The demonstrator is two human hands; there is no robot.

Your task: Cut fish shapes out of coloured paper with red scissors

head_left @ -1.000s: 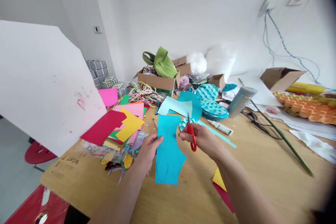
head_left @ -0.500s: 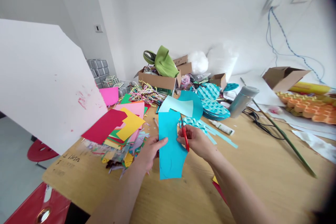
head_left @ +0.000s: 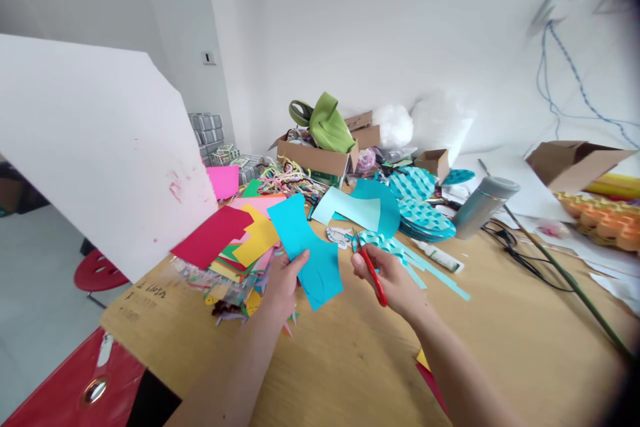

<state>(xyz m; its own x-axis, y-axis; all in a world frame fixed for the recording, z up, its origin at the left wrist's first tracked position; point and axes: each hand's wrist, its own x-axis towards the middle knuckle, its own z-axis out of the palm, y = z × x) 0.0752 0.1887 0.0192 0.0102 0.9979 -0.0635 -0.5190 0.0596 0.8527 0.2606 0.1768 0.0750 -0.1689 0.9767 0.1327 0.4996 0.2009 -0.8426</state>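
My left hand [head_left: 284, 280] pinches a sheet of bright blue paper [head_left: 311, 247] along its left edge, thumb on top. The sheet is tilted, has a curved cut-out on its right side, and bears faint drawn curves near its lower end. Red-handled scissors [head_left: 373, 273] are in my right hand [head_left: 393, 278], apart from the sheet and to its right, with the blades pointing away from me. Beyond the scissors' tips lie a small white cut-out with dark outlines [head_left: 339, 236] and a woven strip of pale and darker blue paper [head_left: 374, 240].
Coloured paper sheets [head_left: 213, 237] and scraps are heaped at left beside a large white board [head_left: 100, 140]. Woven blue discs [head_left: 427, 220], a glue tube [head_left: 437, 255], a grey tumbler [head_left: 485, 207] and a green stick [head_left: 565, 273] lie right. Behind stands a cardboard box [head_left: 313, 157].
The scissors have come away from the blue sheet and moved right. My left hand has shifted slightly left and tilted the sheet, whose curved cut edge now shows. The view has turned a little left.
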